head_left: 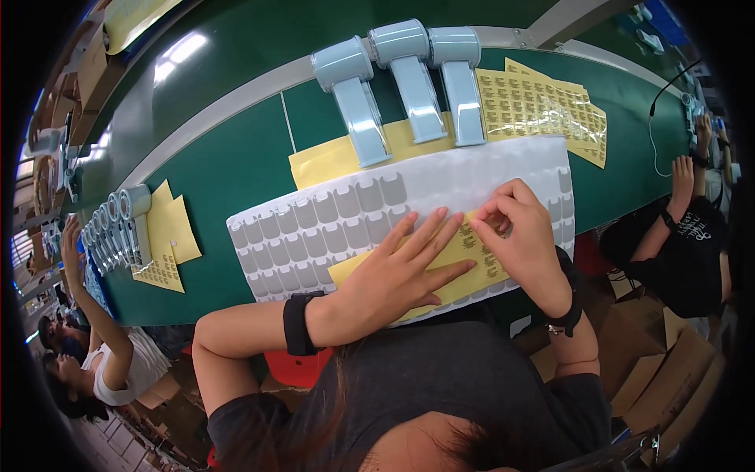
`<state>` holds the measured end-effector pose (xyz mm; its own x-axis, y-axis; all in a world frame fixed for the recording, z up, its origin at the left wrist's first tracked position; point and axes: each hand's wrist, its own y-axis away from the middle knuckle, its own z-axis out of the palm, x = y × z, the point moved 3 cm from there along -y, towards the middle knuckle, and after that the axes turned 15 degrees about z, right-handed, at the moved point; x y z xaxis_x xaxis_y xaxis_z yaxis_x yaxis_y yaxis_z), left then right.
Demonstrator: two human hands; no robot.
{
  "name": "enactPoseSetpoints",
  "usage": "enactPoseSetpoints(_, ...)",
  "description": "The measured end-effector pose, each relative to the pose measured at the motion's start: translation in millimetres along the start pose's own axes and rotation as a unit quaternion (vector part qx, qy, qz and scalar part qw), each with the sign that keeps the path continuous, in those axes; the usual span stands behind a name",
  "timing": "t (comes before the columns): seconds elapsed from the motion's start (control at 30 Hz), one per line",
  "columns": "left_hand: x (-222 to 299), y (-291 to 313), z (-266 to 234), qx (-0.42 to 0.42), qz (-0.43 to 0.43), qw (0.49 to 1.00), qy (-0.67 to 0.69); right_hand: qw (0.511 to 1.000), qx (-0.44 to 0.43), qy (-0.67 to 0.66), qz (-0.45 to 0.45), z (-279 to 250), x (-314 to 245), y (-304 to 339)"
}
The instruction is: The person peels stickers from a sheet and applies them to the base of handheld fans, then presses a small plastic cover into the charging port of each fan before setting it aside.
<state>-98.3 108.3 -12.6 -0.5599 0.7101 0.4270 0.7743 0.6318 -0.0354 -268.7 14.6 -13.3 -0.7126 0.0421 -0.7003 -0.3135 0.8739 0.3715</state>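
Observation:
A yellow sheet of small printed stickers lies over a large white backing sheet that carries rows of grey tab-shaped stickers. Across the yellow sheet my left hand rests flat, its fingers spread. My right hand is at the sheet's upper edge, with thumb and forefinger pinched together. Whatever may be between those fingertips is too small to make out. Beyond the white sheet lie three light-blue plastic parts, each with a round head and a straight handle.
More yellow sticker sheets lie on the green table at the back right. Several similar light-blue parts stand in a row at the left, beside other yellow sheets. Co-workers sit at both sides. Cardboard boxes are at lower right.

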Motion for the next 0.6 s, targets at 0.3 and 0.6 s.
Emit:
enactPoseSetpoints(0.3, -0.4, 0.2, 0.3, -0.003, -0.004, 1.000, 0.007, 0.995, -0.078, 0.011, -0.060, -5.0, -6.1, 8.1)
enactPoseSetpoints(0.6, -0.2, 1.3, -1.5, 0.005, 0.000, 1.000, 0.010, 0.997, -0.041, -0.067, -0.022, -51.3, -14.2, -81.0)
